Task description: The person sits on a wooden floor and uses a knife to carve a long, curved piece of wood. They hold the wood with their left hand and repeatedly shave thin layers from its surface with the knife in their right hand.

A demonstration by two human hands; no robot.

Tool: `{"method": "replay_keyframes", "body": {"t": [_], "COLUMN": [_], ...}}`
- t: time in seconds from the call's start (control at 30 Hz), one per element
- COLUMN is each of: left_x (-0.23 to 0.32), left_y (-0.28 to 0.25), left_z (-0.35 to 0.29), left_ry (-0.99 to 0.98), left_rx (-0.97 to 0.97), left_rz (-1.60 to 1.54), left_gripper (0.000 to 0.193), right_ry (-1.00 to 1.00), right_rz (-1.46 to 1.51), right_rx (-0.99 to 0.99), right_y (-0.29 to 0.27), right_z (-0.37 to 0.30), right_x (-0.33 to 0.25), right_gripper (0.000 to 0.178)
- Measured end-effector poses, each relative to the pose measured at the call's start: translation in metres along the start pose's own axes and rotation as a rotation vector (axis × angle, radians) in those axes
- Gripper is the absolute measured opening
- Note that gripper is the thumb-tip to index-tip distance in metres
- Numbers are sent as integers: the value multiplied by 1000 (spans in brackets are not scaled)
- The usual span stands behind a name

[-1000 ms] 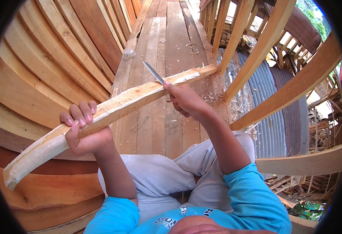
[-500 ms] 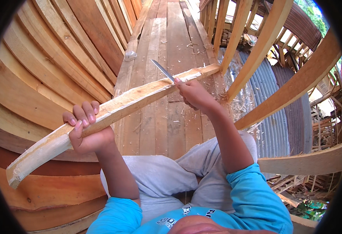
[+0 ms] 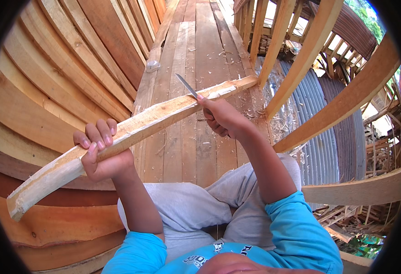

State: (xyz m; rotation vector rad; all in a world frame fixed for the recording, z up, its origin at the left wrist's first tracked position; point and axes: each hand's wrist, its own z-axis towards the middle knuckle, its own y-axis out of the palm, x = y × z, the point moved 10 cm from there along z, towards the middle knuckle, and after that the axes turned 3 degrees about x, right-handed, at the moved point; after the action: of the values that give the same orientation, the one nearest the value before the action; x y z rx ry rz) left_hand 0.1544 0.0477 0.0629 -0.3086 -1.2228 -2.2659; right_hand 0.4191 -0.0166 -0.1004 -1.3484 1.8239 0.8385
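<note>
A long wooden beam (image 3: 157, 114) with roughly shaved faces slants across in front of me, from the lower left up to the railing at the right. My left hand (image 3: 103, 153) is wrapped round it near its lower left part, thumb and fingers gripping the edges. In my right hand (image 3: 221, 115) is a knife (image 3: 185, 85), its blade lying across the beam's upper edge and pointing away to the left. The knife's handle is mostly hidden inside the closed fingers.
Wood shavings lie scattered over the plank floor (image 3: 175, 150). Boards (image 3: 50, 91) line the left side. Upright wooden posts (image 3: 296, 64) stand at the right, with corrugated metal sheets (image 3: 321, 132) beyond. A small clear object (image 3: 153, 65) sits on the floor farther off.
My right hand has slid the knife a little to the left along the beam, toward my left hand. The left hand and the beam have stayed in place.
</note>
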Motion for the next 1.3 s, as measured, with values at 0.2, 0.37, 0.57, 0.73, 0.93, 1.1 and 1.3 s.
{"method": "replay_keyframes", "body": {"t": [0.2,0.37,0.57,0.73,0.93,1.1,1.3], "left_x": [-6,-3,-7,-8,-8,-5,-5], "left_y": [-8,-39,-40,-36,-45,-42,-34], "left_z": [3,9,9,8,8,5,-2], "left_ry": [-13,-21,-18,-27,-16,-10,-11], "left_rx": [66,216,289,273,323,358,334], "left_rz": [-17,26,24,12,20,53,43], "left_gripper": [15,15,14,14,14,15,15], "right_ry": [42,-177,-160,-158,-577,-607,-362], "right_rz": [379,164,-985,-981,-773,-696,-761], "right_rx": [-324,252,1096,1206,888,580,751], "right_y": [-4,-107,-196,-208,-164,-71,-51], "right_z": [-11,-22,-62,-60,-51,-20,-7], "right_x": [-7,-37,-51,-50,-62,-46,-25], "right_gripper": [58,60,61,47,28,29,60]}}
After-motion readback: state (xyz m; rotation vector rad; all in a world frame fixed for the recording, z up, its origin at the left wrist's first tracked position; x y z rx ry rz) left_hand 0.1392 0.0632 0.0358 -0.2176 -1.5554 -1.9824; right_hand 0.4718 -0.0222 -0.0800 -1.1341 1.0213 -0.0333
